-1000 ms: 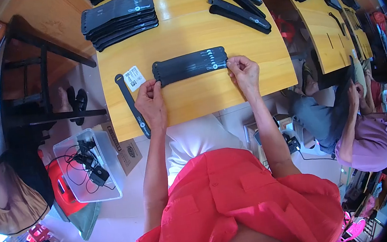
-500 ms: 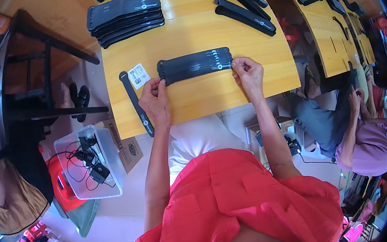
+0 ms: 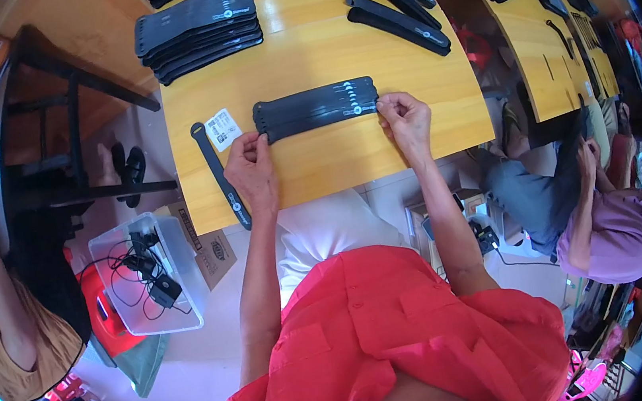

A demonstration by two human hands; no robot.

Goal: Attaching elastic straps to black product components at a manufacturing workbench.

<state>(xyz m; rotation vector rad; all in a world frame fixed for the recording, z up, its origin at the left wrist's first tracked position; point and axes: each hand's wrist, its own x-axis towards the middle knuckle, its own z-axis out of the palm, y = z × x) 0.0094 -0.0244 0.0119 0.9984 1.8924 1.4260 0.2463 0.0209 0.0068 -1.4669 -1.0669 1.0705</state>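
Wooden and yellow, the table [image 3: 319,56] carried everything, running from the near edge by the person's lap to the far rim of the view. A tall pile of black flat strips [image 3: 197,23] sat at its far left, and two long black strips [image 3: 397,13] lay slanted at the far right. Near the middle lay the fanned stack of black strips [image 3: 316,109], stretched left to right between the two hands. A single black strap [image 3: 220,175] ran along the left side toward the near edge, with a small white tag [image 3: 222,127] just beside its far end. The left hand [image 3: 251,169] rested on the table with its fingertips pinching the left end of the fanned stack. The right hand [image 3: 405,116] pinched the stack's right end, fingers pressed together on it. Off the table to the left, a clear plastic bin [image 3: 123,257] of black cables stood on the floor.
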